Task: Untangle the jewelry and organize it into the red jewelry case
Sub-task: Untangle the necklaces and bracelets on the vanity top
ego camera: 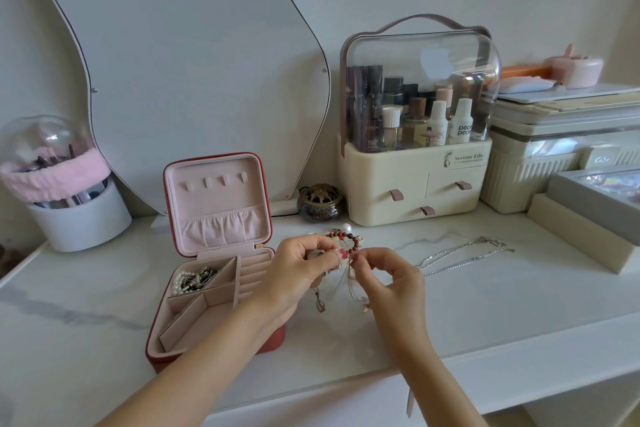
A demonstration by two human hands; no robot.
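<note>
Centre frame: left hand (298, 267) and right hand (388, 274) pinch tangled jewelry (343, 246) above the worktop (485, 305), presumably to part strands; red jewelry case (207, 288) open alongside.

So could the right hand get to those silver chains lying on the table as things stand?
Probably yes: the silver chains lie uncovered just beyond the right hand, though its fingers pinch the tangled jewelry.

Both hands working a jewelry tangle
Left hand (298, 267) and right hand (391, 274) pinch tangled jewelry (346, 243) above the table (485, 305), beside the open red case (214, 288).
</note>
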